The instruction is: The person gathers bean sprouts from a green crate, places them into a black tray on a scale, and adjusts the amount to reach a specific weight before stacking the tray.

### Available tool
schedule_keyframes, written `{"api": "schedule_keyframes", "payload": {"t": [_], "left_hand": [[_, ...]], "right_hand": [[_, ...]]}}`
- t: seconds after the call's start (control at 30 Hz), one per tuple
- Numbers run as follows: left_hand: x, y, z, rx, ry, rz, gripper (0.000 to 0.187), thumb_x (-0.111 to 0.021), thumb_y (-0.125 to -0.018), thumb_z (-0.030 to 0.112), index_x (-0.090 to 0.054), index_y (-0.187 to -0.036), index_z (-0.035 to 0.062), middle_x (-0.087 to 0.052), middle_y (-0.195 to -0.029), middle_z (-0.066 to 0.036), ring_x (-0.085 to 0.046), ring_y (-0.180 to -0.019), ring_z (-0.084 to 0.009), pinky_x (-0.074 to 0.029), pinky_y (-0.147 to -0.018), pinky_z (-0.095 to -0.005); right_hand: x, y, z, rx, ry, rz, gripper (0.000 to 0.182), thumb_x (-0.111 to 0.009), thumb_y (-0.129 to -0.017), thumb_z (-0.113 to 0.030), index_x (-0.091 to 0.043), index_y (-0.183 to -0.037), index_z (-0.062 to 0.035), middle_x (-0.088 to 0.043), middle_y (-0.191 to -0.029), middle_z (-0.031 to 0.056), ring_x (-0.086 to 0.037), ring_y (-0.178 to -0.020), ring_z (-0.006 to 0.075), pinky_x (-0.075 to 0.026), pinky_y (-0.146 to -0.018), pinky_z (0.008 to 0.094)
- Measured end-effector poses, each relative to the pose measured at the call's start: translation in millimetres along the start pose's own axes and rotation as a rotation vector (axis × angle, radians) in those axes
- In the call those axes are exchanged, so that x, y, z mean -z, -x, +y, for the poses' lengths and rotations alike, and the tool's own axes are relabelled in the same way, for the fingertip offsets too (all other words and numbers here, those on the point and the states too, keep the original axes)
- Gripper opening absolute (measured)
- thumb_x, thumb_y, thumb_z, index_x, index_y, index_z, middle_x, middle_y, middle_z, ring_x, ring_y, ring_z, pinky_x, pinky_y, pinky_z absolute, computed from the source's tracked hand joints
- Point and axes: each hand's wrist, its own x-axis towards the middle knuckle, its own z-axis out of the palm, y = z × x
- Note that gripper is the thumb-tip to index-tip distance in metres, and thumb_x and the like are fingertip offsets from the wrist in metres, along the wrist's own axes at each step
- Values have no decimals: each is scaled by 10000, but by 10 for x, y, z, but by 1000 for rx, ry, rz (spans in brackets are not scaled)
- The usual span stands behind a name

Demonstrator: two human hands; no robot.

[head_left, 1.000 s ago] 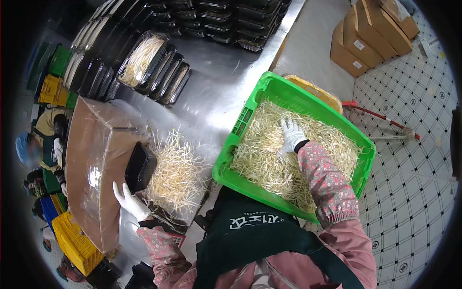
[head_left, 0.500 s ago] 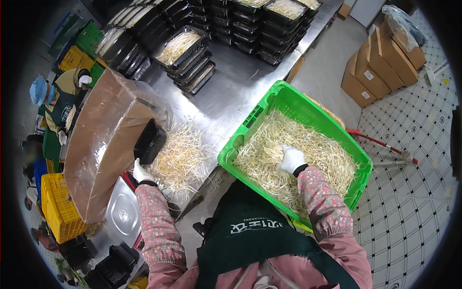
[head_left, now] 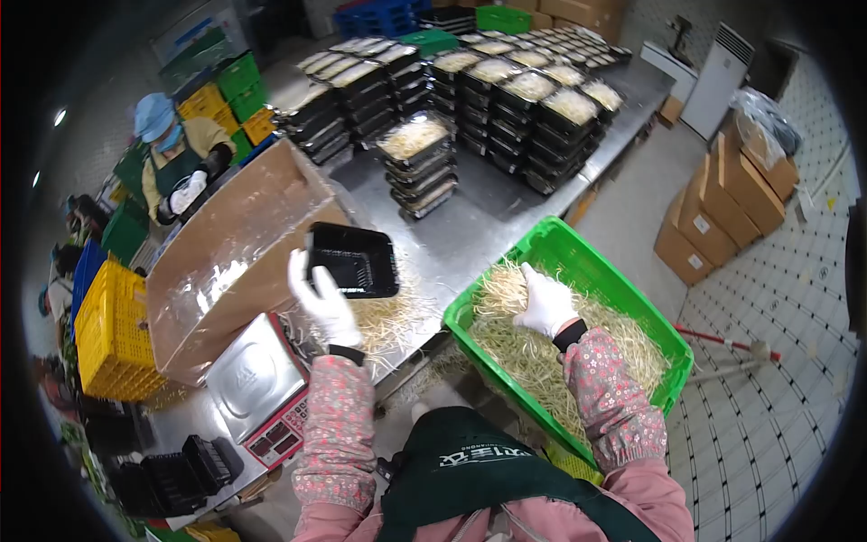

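Observation:
In the head view my left hand (head_left: 327, 305), in a white glove, grips the edge of an empty black plastic tray (head_left: 354, 260). The tray is tilted, its inside facing me, above a loose heap of bean sprouts (head_left: 388, 321) on the steel table. My gloved right hand (head_left: 546, 303) is closed round a clump of bean sprouts (head_left: 499, 291) at the left part of the green crate (head_left: 591, 253). More sprouts fill the crate below that hand.
A digital scale (head_left: 257, 379) stands to the left, near a large plastic-lined cardboard box (head_left: 235, 262). Filled trays (head_left: 417, 140) are stacked on the steel table (head_left: 492, 194). Brown cartons (head_left: 722, 203) stand at right. A co-worker (head_left: 176, 149) is at the far left.
My left hand has lifted the black tray and turned its inside toward me. My right hand has risen from the sprouts with a clump in it. The head view has tilted up.

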Motion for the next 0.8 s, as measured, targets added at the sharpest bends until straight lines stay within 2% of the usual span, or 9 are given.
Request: {"api": "schedule_keyframes", "payload": {"t": [0.1, 0.13, 0.23, 0.3, 0.4, 0.53, 0.63, 0.67, 0.8], "left_hand": [[-20, 125, 524, -419, -372, -226, 515, -576, -883, 82, -453, -1377, 4, -402, -1453, -219, -298, -1387, -446, -247, -1143, -528], [13, 163, 572, -496, -417, -304, 565, -611, -847, 101, -459, -1386, 19, -383, -1466, -222, -278, -1387, -469, -249, -1140, -543], [270, 256, 618, -462, -654, -478, 573, -611, -859, 218, -481, -1399, 77, -380, -1486, -169, -306, -1389, -411, -351, -1013, -510], [653, 203, 400, -302, -664, -573, 553, -592, -880, 192, -470, -1402, 58, -384, -1484, -184, -314, -1376, -423, -332, -1061, -502], [1430, 73, -63, -2, -406, -333, 478, -517, -943, 125, -453, -1406, 28, -400, -1475, -189, -334, -1360, -415, -274, -1144, -461], [2436, 17, -548, 590, 205, -41, 442, -413, -1053, 220, -397, -1431, -9, -475, -1410, -94, -442, -1276, -169, -340, -1084, -305], [3148, 10, -1026, 488, -166, -200, 579, -506, -1001, 234, -308, -1456, -64, -376, -1480, -237, -347, -1385, -330, -253, -1154, -380], [3279, -2, -1077, 627, -375, -196, 699, -555, -969, 286, -237, -1469, -84, -311, -1504, -275, -305, -1397, -388, -229, -1164, -411], [3502, -459, -911, 26, -625, -368, 768, -612, -884, 253, -233, -1484, -40, -294, -1515, -261, -322, -1385, -410, -247, -1155, -471]], "right_hand": [[151, -343, -691, 149, 90, -47, 923, -814, -580, -331, -441, -1345, 25, -651, -1020, 174, -644, -951, 317, -519, -835, 402], [162, -424, -957, 238, 92, 12, 735, -784, -616, -309, -526, -1224, 15, -652, -980, 164, -648, -919, 310, -523, -805, 403], [26, -680, -1834, 434, 168, 19, 540, -735, -661, -274, -576, -1100, -3, -652, -958, 167, -650, -902, 315, -523, -786, 411], [-94, -782, -2447, 524, 175, 7, 412, -687, -681, -244, -599, -1015, -20, -650, -947, 167, -652, -890, 310, -523, -756, 409], [-286, -780, -3358, 809, -59, 162, 497, -693, -680, -251, -587, -1100, -7, -643, -970, 158, -641, -882, 315, -513, -766, 422], [-621, -732, -4519, 1040, -169, 35, 586, -714, -656, -223, -571, -1188, -22, -634, -958, 134, -620, -938, 309, -494, -819, 421], [-1147, -730, -5029, 1152, -116, -65, 643, -723, -645, -218, -558, -1235, -21, -630, -1001, 132, -608, -969, 313, -481, -862, 419], [-1290, -718, -5144, 1148, -73, -120, 658, -729, -639, -221, -557, -1242, -22, -621, -1038, 140, -597, -994, 318, -475, -879, 426], [-1559, -634, -5420, 1131, -32, -169, 624, -706, -655, -215, -555, -1222, -3, -598, -1087, 161, -576, -1019, 303, -456, -895, 421]]}}
